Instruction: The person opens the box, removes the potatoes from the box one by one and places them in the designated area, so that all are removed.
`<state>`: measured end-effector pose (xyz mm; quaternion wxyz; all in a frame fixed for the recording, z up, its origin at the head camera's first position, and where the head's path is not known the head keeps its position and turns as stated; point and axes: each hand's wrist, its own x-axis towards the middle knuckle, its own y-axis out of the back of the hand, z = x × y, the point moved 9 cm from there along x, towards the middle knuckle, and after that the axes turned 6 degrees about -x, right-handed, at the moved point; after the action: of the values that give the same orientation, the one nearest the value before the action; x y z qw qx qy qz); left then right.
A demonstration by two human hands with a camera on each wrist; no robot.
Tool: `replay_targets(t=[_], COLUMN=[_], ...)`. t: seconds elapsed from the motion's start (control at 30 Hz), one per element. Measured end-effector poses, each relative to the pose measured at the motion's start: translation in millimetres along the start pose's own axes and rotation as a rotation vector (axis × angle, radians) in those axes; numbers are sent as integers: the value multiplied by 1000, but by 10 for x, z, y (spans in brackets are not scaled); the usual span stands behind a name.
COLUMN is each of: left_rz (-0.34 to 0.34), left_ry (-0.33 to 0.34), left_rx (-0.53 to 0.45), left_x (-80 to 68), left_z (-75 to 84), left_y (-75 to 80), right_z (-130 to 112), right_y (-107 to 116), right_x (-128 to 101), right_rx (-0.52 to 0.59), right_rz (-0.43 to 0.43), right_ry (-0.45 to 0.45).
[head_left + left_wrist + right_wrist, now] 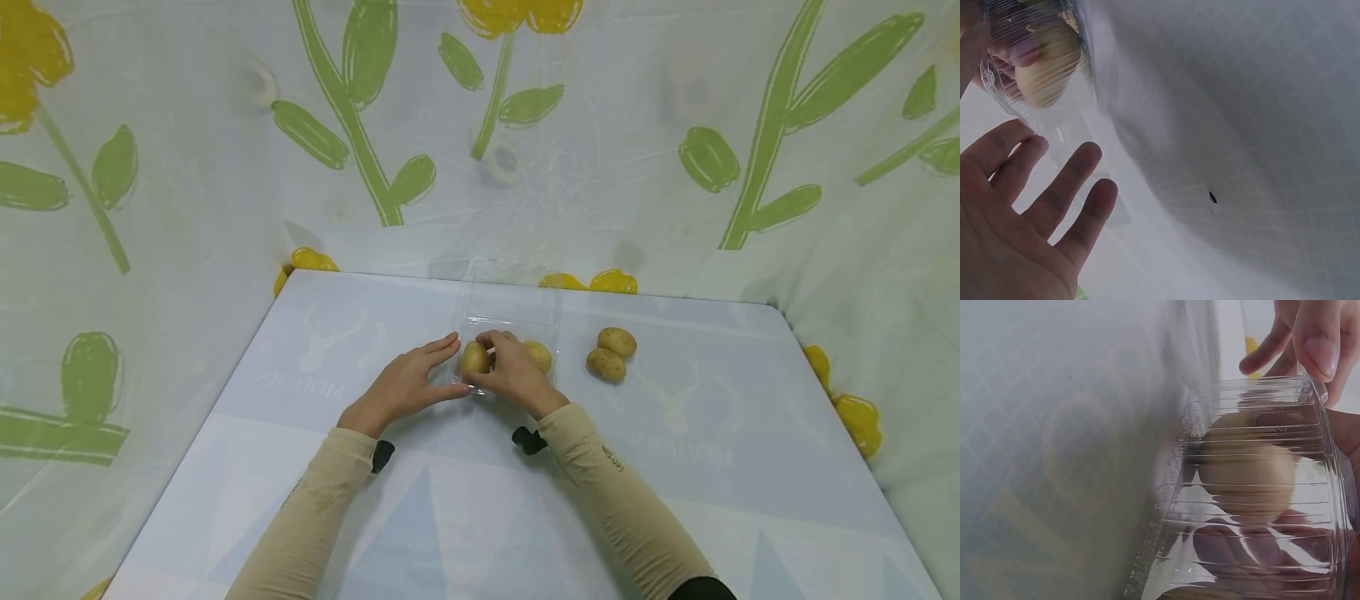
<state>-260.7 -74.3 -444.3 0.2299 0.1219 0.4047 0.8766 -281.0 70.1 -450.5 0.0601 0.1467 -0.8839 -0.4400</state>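
Right hand (517, 371) is curled over a potato (475, 357), setting it into the clear plastic box (513, 310) near the middle of the table's (450, 517) far edge, beside another potato (538, 356) already inside. Left hand (408, 383) lies spread, fingers straight against the box's side. Best to brace that wall firmly and lower the potato gently, since thin plastic probably slides. Two potatoes (611, 354) wait nearer the right edge.

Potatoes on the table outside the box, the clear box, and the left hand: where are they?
potatoes (611, 354), head view, where the two touch.
clear box (517, 312), head view, its bare back part.
left hand (405, 385), head view, back of hand.
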Motion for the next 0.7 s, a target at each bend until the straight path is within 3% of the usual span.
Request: replay_targets(t=[0.43, 0.7], left_rz=[-5, -12], left_ry=[13, 22], left_rx=[5, 11], left_x=[11, 16], left_z=[-8, -2], left_y=[-6, -11], right_z=[-33, -87], right_y=[72, 201], right_x=[-36, -104], right_rx=[3, 32], right_rz=[77, 177], right_ry=[68, 116])
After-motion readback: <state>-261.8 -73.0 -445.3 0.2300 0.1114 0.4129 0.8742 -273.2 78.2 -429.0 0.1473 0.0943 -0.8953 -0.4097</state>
